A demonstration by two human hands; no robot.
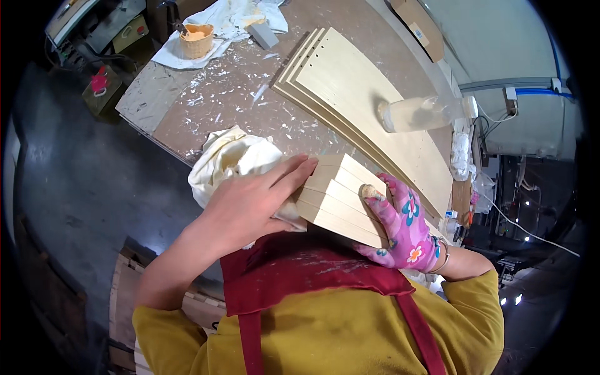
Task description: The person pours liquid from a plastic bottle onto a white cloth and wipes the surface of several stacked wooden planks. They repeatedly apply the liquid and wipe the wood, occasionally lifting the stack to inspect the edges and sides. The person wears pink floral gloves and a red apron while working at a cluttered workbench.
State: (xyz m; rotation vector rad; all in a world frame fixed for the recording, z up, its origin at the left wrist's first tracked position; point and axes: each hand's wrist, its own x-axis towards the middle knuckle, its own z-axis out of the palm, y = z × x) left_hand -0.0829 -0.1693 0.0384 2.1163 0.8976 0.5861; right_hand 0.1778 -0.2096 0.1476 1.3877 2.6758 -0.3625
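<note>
Close to my red apron, I hold a stack of several pale wooden boards (pixel 340 197), their edges staggered in steps. My right hand (pixel 406 228), in a pink flowered glove, grips the stack's right side, thumb on top and fingers partly hidden beneath. At the other end is my bare left hand (pixel 250 197), curled over a bunched cream cloth (pixel 228 156). Its fingertips touch the boards' left end, and a fold of cloth shows under the palm. Beyond the boards, the brown worktable (pixel 231 94) is spattered with white marks.
Long pale panels (pixel 362 81) with small holes lie stacked across the table. A clear bottle with cloudy liquid (pixel 415 114) stands on them. Toward the far left are an orange-filled cup (pixel 197 42), a white rag (pixel 234 22) and a grey block (pixel 262 35). A cardboard box (pixel 422 28) is far right.
</note>
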